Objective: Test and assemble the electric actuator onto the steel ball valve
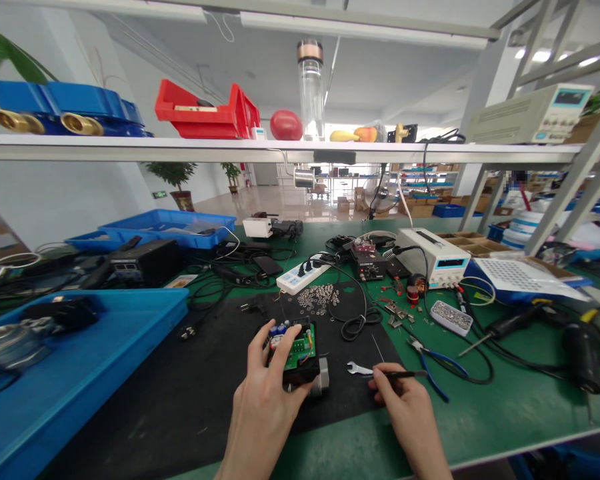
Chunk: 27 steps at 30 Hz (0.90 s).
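Note:
My left hand (265,387) is wrapped around a black housing with a green circuit board (298,350) facing up, blue capacitors along its far side. A grey round fitting (323,375) sticks out at the housing's right. My right hand (403,400) pinches dark tweezers (405,374) between thumb and fingers, low over the mat and apart from the board. Beside its fingertips lies an open-end wrench (359,368), partly hidden by the hand. Blue-handled cutters (433,373) rest to the right of that hand.
A black mat (170,387) covers the green bench. Small metal nuts (317,299) lie scattered near a power strip (300,275). A blue tray (130,360) stands left; a white dish of small parts (451,318) and a power supply (433,259) stand right. Cables cross the back.

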Each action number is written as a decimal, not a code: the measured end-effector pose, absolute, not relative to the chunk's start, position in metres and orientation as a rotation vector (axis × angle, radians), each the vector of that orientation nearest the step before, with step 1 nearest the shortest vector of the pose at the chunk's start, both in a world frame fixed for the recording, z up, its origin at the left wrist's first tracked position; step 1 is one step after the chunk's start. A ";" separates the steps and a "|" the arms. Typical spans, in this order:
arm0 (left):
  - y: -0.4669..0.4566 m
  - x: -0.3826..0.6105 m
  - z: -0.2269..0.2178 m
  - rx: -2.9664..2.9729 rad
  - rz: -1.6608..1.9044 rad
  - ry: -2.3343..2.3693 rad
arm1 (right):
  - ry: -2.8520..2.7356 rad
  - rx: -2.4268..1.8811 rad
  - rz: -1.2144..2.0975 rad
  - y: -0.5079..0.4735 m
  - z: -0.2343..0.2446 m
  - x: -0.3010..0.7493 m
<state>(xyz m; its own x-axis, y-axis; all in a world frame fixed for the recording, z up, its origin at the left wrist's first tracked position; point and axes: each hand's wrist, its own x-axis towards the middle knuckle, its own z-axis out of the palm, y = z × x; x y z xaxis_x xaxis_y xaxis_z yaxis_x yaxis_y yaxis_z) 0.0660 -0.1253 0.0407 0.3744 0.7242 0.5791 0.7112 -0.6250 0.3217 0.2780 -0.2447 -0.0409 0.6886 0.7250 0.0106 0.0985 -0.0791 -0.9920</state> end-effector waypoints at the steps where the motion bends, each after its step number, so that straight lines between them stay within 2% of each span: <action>1: -0.125 0.066 0.041 2.587 1.104 1.353 | -0.693 -1.589 0.595 -0.245 -0.041 0.278; 27: -0.130 0.068 0.046 2.561 1.091 1.363 | -0.691 -1.576 0.620 -0.244 -0.041 0.279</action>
<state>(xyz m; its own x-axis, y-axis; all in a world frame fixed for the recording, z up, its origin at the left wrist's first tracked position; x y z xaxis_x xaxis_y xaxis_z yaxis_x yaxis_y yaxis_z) 0.0675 -0.1298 0.0463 0.3659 0.7413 0.5626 0.7113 -0.6126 0.3446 0.2789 -0.2442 -0.0415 0.6766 0.7363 -0.0020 0.0805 -0.0766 -0.9938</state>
